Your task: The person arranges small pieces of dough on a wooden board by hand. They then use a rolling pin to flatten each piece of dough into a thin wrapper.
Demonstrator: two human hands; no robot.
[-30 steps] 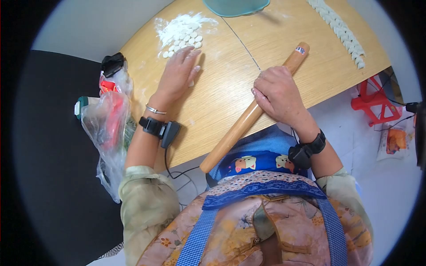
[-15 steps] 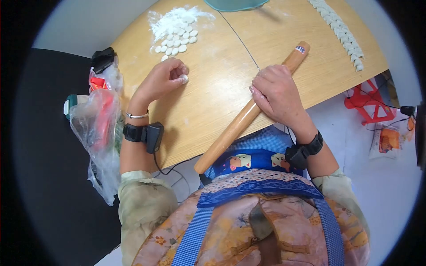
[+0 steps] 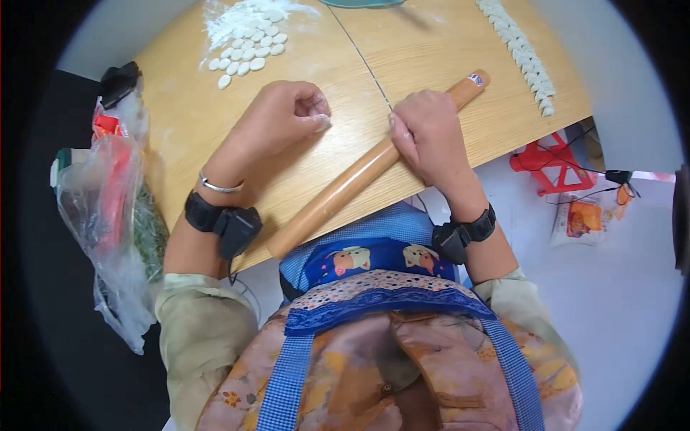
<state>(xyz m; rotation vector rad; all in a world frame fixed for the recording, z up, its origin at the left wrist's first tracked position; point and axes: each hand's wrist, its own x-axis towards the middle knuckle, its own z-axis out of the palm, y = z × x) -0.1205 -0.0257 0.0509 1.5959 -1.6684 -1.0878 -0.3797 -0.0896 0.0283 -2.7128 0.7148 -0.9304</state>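
Note:
My right hand (image 3: 430, 133) is wrapped round the upper part of a wooden rolling pin (image 3: 338, 194), which lies slanted across the table's front edge. To the left of the pin, my left hand (image 3: 298, 115) is held over the table with curled fingers and thumb pressed together. Its fingertips are whitened; whatever lies between them is too small to make out. Several flat, round dough pieces (image 3: 248, 54) lie beyond my left hand, beside a patch of loose white flour (image 3: 233, 21).
A row of folded dough pieces (image 3: 523, 57) runs along the right of the wooden table (image 3: 194, 129). The base of a green container (image 3: 363, 3) shows at the top edge. Plastic bags (image 3: 108, 208) hang at the left. A red stool (image 3: 550, 165) stands beyond the table's right side.
The view has shifted, so the table appears further left. My left hand has moved right, away from the dough rounds and towards the pin. The pin lies at a flatter slant, still in my right hand.

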